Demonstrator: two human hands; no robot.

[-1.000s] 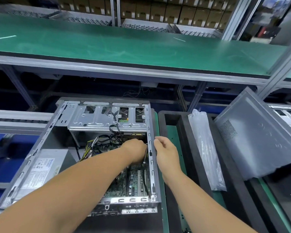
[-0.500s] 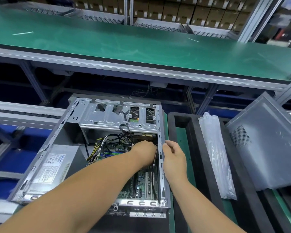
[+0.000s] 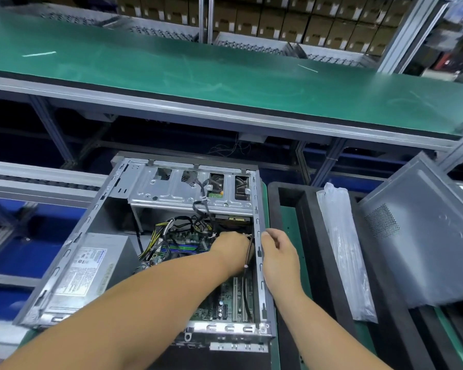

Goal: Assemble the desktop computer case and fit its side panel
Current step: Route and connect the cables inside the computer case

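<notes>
The open computer case (image 3: 171, 247) lies on its side on the table (image 3: 284, 263) at about 7 o'clock. The left hand (image 3: 230, 249) reaches inside over the motherboard (image 3: 193, 241), fingers curled around thin cables (image 3: 247, 252). The right hand (image 3: 278, 259) rests on the case's right edge rail, its fingers curled over it. The grey side panel (image 3: 422, 236) leans at 3 o'clock, beside a plastic bag (image 3: 342, 241) on black foam trays (image 3: 313, 249). A long green conveyor shelf (image 3: 225, 76) spans 12 o'clock (stacked cartons (image 3: 278, 20) behind).
</notes>
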